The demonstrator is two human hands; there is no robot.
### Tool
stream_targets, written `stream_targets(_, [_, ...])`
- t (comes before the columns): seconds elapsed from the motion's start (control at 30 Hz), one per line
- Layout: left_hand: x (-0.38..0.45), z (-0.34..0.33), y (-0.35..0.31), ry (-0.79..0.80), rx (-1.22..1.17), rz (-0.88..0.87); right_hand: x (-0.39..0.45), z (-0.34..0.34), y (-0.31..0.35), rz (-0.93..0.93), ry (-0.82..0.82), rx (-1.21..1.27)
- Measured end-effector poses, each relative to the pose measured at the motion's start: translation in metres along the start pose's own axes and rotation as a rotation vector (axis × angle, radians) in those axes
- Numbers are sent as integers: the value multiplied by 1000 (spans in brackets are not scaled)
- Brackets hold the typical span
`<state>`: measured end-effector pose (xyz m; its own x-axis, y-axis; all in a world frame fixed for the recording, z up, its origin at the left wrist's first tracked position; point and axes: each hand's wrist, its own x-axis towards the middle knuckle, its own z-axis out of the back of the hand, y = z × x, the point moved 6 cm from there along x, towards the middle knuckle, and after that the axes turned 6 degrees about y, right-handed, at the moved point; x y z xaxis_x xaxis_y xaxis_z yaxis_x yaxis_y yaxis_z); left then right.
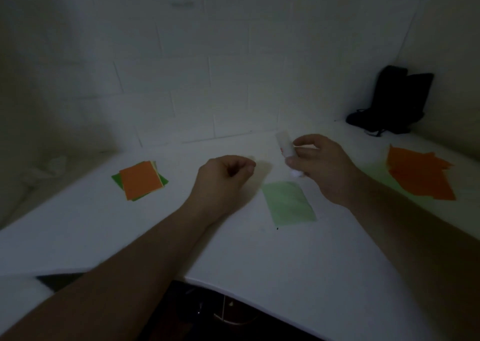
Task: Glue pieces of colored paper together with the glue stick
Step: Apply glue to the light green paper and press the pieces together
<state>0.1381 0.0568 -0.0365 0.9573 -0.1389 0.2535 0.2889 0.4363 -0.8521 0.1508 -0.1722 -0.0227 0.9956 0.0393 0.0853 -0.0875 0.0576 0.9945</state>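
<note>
- One glue stick (285, 147), white with a touch of red on its label, is held above the white table (233, 249), tilted, in the fingers and thumb of the right hand (318, 165). Something white, perhaps its cap, shows at the lower end near the palm; the blur keeps me from telling.
- The left hand (223, 182) is raised just above the table with its fingers curled in. Whether it pinches anything small I cannot tell.
- One pale green square of paper (288, 203) lies flat on the table, alone, below and between the two hands.
- One small stack of paper squares (140, 181) lies well to the left: orange on top, with green and a pale yellow edge showing beneath. The number of sheets cannot be counted.
- One loose heap of orange paper (419, 175) lies to the right, over a pale green sheet.
- One black object (394, 101) stands in the far right corner against the tiled wall (207, 68).
</note>
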Motion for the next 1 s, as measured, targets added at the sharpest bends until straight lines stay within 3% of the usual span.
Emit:
stream_targets(0.33, [-5, 2, -5, -34, 81, -5, 57, -30, -22, 73, -154, -364])
stream_targets(0.5, [-6, -2, -9, 18, 123, 14, 45, -29, -16, 54, -111, -417])
stream_targets(0.6, [-7, 0, -8, 8, 153, -12, 26, 1, -1, 146, -155, -440])
stream_targets(0.7, [-9, -2, -13, -12, 159, -56, -1, 59, 22, 206, -277, -678])
stream_targets(0.8, [-13, -4, -21, -47, 243, -102, -26, 126, 21, 89, -295, -867])
stream_targets(0.93, [-14, -15, -36, 11, 498, -258, -51, 167, 4, -212, -33, -1154])
stream_targets(1.0, [-16, -30, -50, 89, 542, -293, -56, 168, 3, -276, 36, -1151])
